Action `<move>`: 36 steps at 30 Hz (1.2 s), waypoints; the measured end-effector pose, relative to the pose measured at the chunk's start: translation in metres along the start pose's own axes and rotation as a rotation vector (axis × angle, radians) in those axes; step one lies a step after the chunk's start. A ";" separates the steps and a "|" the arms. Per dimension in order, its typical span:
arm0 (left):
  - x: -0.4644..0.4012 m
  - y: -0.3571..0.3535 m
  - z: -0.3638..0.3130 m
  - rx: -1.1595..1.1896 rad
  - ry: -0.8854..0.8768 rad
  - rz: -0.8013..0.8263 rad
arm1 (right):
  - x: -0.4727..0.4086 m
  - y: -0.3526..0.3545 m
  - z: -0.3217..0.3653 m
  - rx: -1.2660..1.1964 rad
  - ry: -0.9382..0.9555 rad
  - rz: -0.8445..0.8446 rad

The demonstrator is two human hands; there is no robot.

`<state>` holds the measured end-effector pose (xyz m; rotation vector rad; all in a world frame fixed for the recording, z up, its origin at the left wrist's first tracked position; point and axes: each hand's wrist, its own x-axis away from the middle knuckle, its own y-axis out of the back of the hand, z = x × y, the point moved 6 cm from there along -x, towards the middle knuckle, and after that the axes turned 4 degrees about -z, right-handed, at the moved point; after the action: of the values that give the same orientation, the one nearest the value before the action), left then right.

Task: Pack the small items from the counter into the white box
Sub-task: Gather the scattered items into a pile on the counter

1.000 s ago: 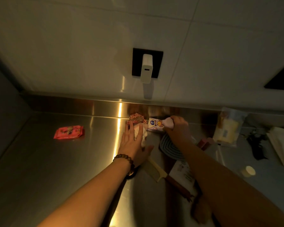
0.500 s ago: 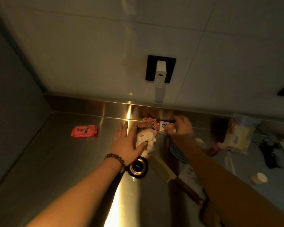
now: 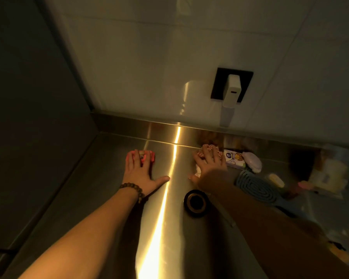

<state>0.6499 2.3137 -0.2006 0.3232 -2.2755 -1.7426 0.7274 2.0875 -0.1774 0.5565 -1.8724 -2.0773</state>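
The left hand (image 3: 140,171) has left the middle cluster and now lies flat, fingers spread, on the red packet (image 3: 141,156) far left, while the right hand (image 3: 208,165) covers the checked scrunchie (image 3: 211,148), its grip unclear; white box unseen.

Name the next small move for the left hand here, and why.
Probably close the fingers and lift: the left hand lies spread, fingertips on the red packet, nothing gripped yet. The right hand is already over the checked fabric item. No white box shows.

Kitchen, steel counter (image 3: 101,198), tiled wall (image 3: 149,67)
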 end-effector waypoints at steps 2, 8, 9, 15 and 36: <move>0.004 -0.006 -0.020 0.037 -0.065 0.009 | 0.002 0.000 -0.008 -0.012 -0.005 0.002; 0.024 -0.027 -0.091 0.011 -0.275 0.059 | 0.008 0.003 -0.032 0.004 0.002 0.007; 0.028 -0.029 -0.102 -0.005 -0.303 0.053 | 0.010 0.003 -0.035 0.006 0.000 0.009; 0.042 -0.034 -0.142 -0.050 -0.314 -0.002 | 0.019 0.009 -0.049 0.010 0.029 -0.055; 0.030 -0.018 -0.194 0.032 -0.434 -0.030 | 0.046 0.052 -0.069 -0.098 0.000 -0.113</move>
<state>0.6870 2.1225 -0.1676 -0.0227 -2.6014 -1.9474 0.7170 1.9998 -0.1354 0.6516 -1.7653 -2.2264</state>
